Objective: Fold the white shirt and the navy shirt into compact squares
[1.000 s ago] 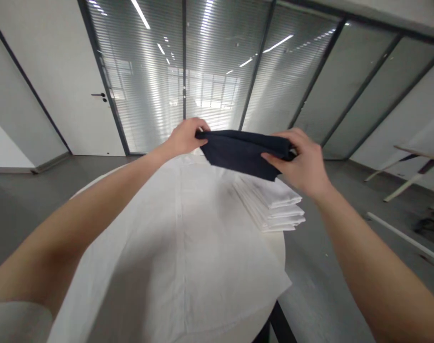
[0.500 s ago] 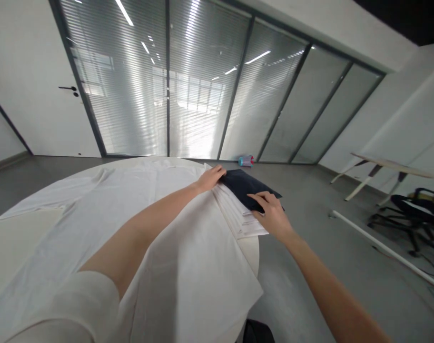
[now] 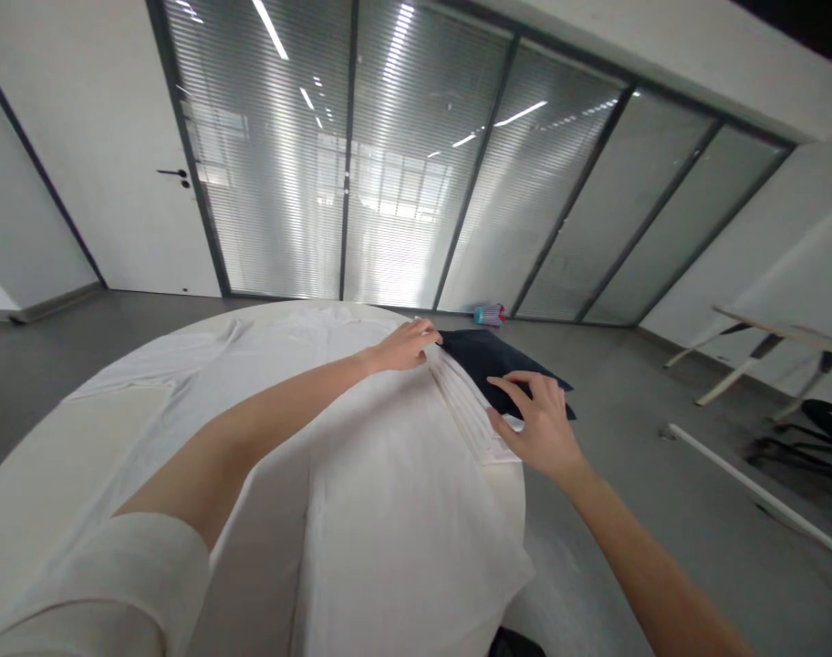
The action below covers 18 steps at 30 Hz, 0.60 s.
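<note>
Left hand [image 3: 406,345] just above the frame's centre, resting on the far end of a stack of folded white cloths [image 3: 467,401], its fingers [image 3: 422,333] extended and released, tips touching a corner of a folded navy garment [image 3: 502,363]. Right hand [image 3: 535,429] lower and to the right, its fingers [image 3: 525,381] spread and unclenched over the navy garment, thumb against the white stack, nothing gripped. Navy garment lying flat just beyond the stack, right of centre, partly beneath the right hand. Below both forearms, a white shirt [image 3: 395,520] spread over a round tabletop [image 3: 510,484]. Across the upper half of the frame, a glass partition with blinds [image 3: 416,182], and at upper left a white door [image 3: 108,155]. Along the right edge, a white pipe [image 3: 758,493] on the grey floor and a trestle table [image 3: 778,351]. Just past the tabletop's far rim, a small blue-and-pink canister [image 3: 489,315].
</note>
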Each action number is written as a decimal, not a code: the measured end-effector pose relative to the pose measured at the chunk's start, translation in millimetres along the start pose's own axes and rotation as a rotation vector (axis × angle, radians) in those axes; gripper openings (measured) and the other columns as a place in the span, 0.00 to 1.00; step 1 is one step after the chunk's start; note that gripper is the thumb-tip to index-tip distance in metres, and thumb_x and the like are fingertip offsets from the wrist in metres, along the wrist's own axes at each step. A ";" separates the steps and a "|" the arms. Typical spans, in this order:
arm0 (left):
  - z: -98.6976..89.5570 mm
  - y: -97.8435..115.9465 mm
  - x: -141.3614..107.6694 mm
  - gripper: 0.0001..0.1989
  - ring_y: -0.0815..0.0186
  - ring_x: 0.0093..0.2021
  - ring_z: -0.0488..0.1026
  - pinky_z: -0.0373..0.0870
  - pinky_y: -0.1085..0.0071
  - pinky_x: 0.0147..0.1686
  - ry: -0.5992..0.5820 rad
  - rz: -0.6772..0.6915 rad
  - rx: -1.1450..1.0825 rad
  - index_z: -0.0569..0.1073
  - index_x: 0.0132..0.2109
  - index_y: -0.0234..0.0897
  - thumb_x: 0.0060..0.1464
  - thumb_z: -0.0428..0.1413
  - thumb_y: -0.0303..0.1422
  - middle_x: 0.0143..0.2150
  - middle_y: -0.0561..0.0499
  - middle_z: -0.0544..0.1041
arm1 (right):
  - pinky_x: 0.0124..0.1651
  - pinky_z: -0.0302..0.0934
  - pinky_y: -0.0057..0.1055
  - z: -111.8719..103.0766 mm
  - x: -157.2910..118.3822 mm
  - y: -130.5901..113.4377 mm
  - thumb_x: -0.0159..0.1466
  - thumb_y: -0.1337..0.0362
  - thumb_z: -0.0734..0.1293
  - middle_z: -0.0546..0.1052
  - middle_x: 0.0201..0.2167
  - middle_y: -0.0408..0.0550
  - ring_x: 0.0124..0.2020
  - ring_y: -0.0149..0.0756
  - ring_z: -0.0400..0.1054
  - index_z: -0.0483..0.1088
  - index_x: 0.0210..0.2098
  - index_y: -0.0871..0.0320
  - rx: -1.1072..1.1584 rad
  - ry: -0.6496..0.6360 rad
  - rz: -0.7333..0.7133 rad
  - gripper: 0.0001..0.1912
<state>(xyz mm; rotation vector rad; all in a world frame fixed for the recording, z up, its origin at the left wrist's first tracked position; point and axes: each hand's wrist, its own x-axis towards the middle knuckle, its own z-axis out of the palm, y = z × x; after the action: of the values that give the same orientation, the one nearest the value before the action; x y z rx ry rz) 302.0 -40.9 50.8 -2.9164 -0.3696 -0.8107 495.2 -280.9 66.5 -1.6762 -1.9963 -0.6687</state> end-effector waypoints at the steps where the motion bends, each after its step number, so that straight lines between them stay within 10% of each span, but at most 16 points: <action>1: -7.4 -2.3 -14.3 0.19 0.55 0.53 0.68 0.63 0.61 0.54 -0.028 0.002 0.024 0.72 0.53 0.36 0.54 0.53 0.23 0.52 0.42 0.70 | 0.52 0.57 0.47 0.7 5.1 -8.9 0.67 0.57 0.62 0.70 0.49 0.58 0.51 0.52 0.63 0.74 0.53 0.57 0.023 0.045 -0.013 0.19; 5: -35.0 -30.2 -84.2 0.15 0.53 0.53 0.70 0.63 0.59 0.55 -0.284 -0.156 0.072 0.75 0.52 0.38 0.60 0.54 0.35 0.52 0.42 0.73 | 0.55 0.58 0.45 25.8 32.9 -49.2 0.69 0.59 0.61 0.73 0.49 0.56 0.53 0.49 0.64 0.76 0.48 0.55 0.151 -0.013 -0.092 0.15; 8: -52.9 -66.7 -142.6 0.21 0.52 0.56 0.70 0.63 0.60 0.55 -0.452 -0.536 0.044 0.74 0.56 0.43 0.59 0.55 0.47 0.57 0.44 0.73 | 0.63 0.54 0.45 67.5 57.6 -73.2 0.70 0.56 0.60 0.72 0.55 0.54 0.59 0.47 0.62 0.74 0.52 0.53 0.223 -0.211 -0.095 0.17; 11: -68.5 -98.3 -197.1 0.26 0.48 0.59 0.67 0.62 0.55 0.56 -0.446 -0.862 0.105 0.70 0.60 0.42 0.62 0.49 0.51 0.60 0.41 0.71 | 0.68 0.48 0.45 115.2 82.5 -87.7 0.72 0.50 0.57 0.65 0.65 0.55 0.67 0.48 0.55 0.67 0.62 0.55 0.236 -0.410 -0.025 0.26; 18: -83.0 -128.8 -284.0 0.28 0.37 0.68 0.50 0.47 0.36 0.60 -0.332 -1.084 0.246 0.64 0.65 0.39 0.66 0.41 0.50 0.68 0.36 0.62 | 0.71 0.34 0.51 193.9 126.5 -120.0 0.71 0.40 0.49 0.44 0.74 0.52 0.74 0.55 0.36 0.50 0.72 0.50 0.233 -0.737 0.088 0.36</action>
<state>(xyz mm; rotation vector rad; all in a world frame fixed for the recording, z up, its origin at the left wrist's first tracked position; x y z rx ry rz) -7.8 12.2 -22.5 -2.4385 -1.9813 -0.2578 350.7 -80.4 -16.7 -2.0220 -2.3204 0.2656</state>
